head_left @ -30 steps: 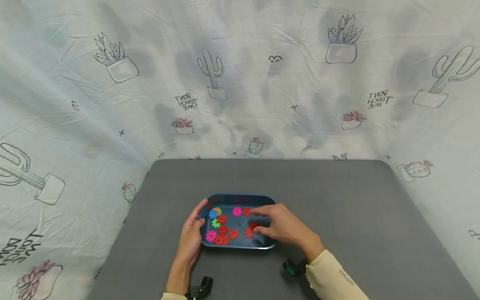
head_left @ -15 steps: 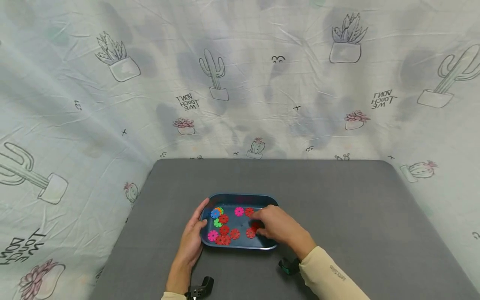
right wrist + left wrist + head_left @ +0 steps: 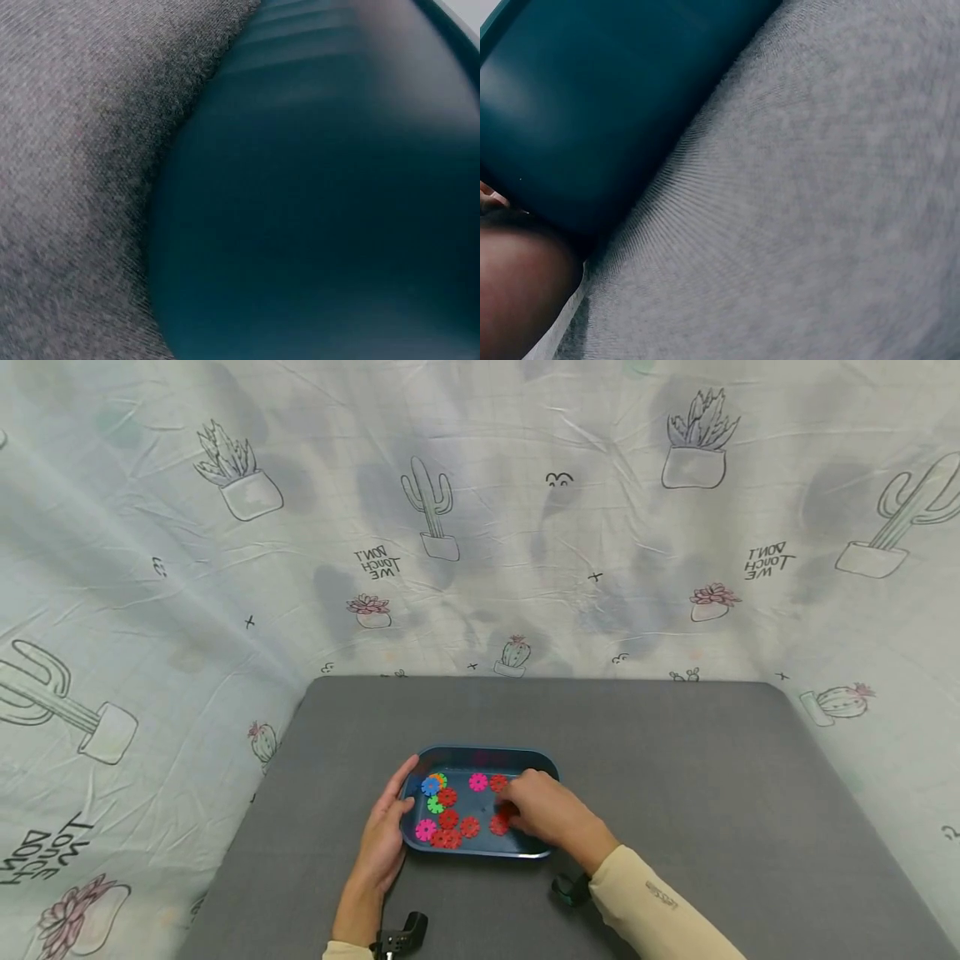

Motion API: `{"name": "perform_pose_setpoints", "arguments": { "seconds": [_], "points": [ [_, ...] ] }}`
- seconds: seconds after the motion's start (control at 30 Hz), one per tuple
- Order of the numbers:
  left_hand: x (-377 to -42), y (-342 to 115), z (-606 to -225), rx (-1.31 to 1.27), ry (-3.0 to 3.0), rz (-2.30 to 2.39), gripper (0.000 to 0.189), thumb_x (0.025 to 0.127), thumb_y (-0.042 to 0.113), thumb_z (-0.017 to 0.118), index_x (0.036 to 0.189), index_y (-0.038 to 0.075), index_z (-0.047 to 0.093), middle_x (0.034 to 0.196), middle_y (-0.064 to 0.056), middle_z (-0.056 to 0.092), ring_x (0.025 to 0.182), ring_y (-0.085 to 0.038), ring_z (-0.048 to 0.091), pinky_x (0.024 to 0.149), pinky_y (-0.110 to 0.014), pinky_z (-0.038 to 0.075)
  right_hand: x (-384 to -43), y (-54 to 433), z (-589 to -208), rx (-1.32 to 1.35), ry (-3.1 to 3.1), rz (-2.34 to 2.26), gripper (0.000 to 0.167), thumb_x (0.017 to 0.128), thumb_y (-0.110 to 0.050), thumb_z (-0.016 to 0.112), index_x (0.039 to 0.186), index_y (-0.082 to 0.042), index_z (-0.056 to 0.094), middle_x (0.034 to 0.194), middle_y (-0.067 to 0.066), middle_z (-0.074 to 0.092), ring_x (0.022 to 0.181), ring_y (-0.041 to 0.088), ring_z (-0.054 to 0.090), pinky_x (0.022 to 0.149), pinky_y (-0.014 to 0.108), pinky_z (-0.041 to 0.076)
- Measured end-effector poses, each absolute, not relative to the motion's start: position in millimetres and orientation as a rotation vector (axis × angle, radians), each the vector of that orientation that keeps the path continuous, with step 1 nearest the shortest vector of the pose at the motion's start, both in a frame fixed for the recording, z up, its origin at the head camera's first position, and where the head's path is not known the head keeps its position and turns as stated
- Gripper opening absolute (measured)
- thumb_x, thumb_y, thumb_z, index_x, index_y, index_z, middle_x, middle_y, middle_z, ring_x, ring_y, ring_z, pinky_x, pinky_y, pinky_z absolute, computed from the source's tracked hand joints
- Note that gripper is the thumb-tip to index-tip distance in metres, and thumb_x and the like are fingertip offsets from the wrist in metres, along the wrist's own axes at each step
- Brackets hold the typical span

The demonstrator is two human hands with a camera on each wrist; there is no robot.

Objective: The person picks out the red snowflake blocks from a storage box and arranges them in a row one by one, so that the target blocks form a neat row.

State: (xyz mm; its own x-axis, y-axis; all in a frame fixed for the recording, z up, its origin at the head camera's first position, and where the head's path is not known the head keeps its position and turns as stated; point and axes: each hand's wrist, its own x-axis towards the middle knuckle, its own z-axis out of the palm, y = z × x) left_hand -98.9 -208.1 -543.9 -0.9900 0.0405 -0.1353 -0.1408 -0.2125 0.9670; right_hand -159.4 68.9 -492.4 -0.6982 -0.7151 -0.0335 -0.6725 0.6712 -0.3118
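A dark blue tray [image 3: 483, 757] stands on the grey table, with several notched plastic snowflake discs inside. My left hand [image 3: 382, 839] grips its left end, thumb at the rim and fingers along the outer side. The left wrist view shows the tray wall [image 3: 607, 97] and part of that hand [image 3: 525, 289]. Over the tray's right half, my right hand [image 3: 551, 812] reaches in with bent fingers, pinching a red snowflake disc [image 3: 511, 809] that its fingertips partly cover. One red disc [image 3: 498, 824] lies just in front, another [image 3: 498, 783] just behind. The right wrist view shows only tray wall [image 3: 315, 187] and tabletop.
Along the tray's left side lie a blue disc [image 3: 430, 786], green disc [image 3: 435, 805], pink disc [image 3: 425, 830] and several red ones. Another pink disc [image 3: 477, 782] lies near the back wall. The table [image 3: 675, 760] meets a printed cloth backdrop [image 3: 480, 527].
My right hand has lowered into the tray and moved slightly left, its spread thumb and fingers coming together at a red disc. My left hand has kept its grip on the tray.
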Motion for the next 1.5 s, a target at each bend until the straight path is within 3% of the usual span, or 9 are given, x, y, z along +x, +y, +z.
{"name": "perform_pose_setpoints", "arguments": {
  "seconds": [0.27, 0.53, 0.8, 0.9, 1.1, 1.27, 1.5],
  "points": [
    [-99, -207, -542, -0.120, 1.869, 2.369, 0.063, 0.114, 0.006, 0.028, 0.171, 0.032, 0.038, 0.182, 0.005, 0.020, 0.168, -0.024, 0.022, 0.116, -0.014, 0.041, -160, 69, -492, -1.146, 2.748, -0.468, 0.020, 0.091, -0.018, 0.090, 0.109, -0.015, 0.081, 0.091, -0.006, 0.074, 0.078, 0.008, 0.058, 0.076, 0.028, 0.059],
    [-99, -205, -541, -0.116, 1.853, 2.365, 0.063, 0.114, 0.006, 0.027, 0.171, 0.032, 0.038, 0.182, 0.005, 0.018, 0.169, -0.025, 0.020, 0.116, -0.014, 0.041, -157, 84, -484, -1.086, 2.637, -0.912, 0.030, 0.094, -0.012, 0.085, 0.123, -0.007, 0.082, 0.116, 0.001, 0.081, 0.097, 0.012, 0.073, 0.088, 0.034, 0.065],
    [-98, -206, -541, -0.128, 1.855, 2.357, 0.063, 0.114, 0.007, 0.028, 0.171, 0.032, 0.038, 0.182, 0.005, 0.019, 0.168, -0.024, 0.021, 0.115, -0.014, 0.042, -137, 117, -471, -0.935, 2.616, -1.294, 0.030, 0.094, -0.013, 0.086, 0.124, -0.017, 0.083, 0.117, -0.011, 0.082, 0.103, 0.005, 0.076, 0.094, 0.050, 0.064],
    [-98, -206, -541, -0.134, 1.858, 2.363, 0.063, 0.114, 0.006, 0.027, 0.171, 0.032, 0.038, 0.182, 0.005, 0.019, 0.168, -0.023, 0.021, 0.115, -0.013, 0.042, -131, 136, -468, -0.853, 2.589, -1.443, 0.032, 0.093, -0.014, 0.088, 0.124, -0.016, 0.083, 0.116, -0.011, 0.082, 0.104, 0.006, 0.077, 0.097, 0.047, 0.064],
    [-97, -207, -540, -0.132, 1.855, 2.375, 0.063, 0.114, 0.005, 0.027, 0.171, 0.030, 0.037, 0.183, 0.004, 0.019, 0.168, -0.025, 0.021, 0.115, -0.014, 0.043, -121, 182, -467, -0.745, 2.515, -1.708, 0.032, 0.092, -0.010, 0.088, 0.124, -0.010, 0.082, 0.117, 0.002, 0.083, 0.106, 0.010, 0.078, 0.095, 0.023, 0.062],
    [-97, -207, -539, -0.137, 1.856, 2.365, 0.063, 0.114, 0.006, 0.026, 0.171, 0.032, 0.037, 0.183, 0.004, 0.019, 0.168, -0.026, 0.022, 0.115, -0.015, 0.044, -109, 219, -464, -0.653, 2.568, -1.787, 0.033, 0.092, -0.003, 0.086, 0.124, -0.008, 0.081, 0.118, 0.009, 0.083, 0.106, 0.008, 0.078, 0.093, 0.021, 0.062],
    [-97, -207, -538, -0.146, 1.836, 2.377, 0.063, 0.114, 0.006, 0.027, 0.171, 0.031, 0.038, 0.183, 0.004, 0.019, 0.168, -0.025, 0.022, 0.116, -0.016, 0.043, -92, 261, -465, -0.535, 2.679, -1.775, 0.036, 0.091, 0.003, 0.085, 0.126, -0.005, 0.080, 0.117, 0.003, 0.084, 0.105, 0.007, 0.079, 0.090, 0.021, 0.062]
  ]
}}
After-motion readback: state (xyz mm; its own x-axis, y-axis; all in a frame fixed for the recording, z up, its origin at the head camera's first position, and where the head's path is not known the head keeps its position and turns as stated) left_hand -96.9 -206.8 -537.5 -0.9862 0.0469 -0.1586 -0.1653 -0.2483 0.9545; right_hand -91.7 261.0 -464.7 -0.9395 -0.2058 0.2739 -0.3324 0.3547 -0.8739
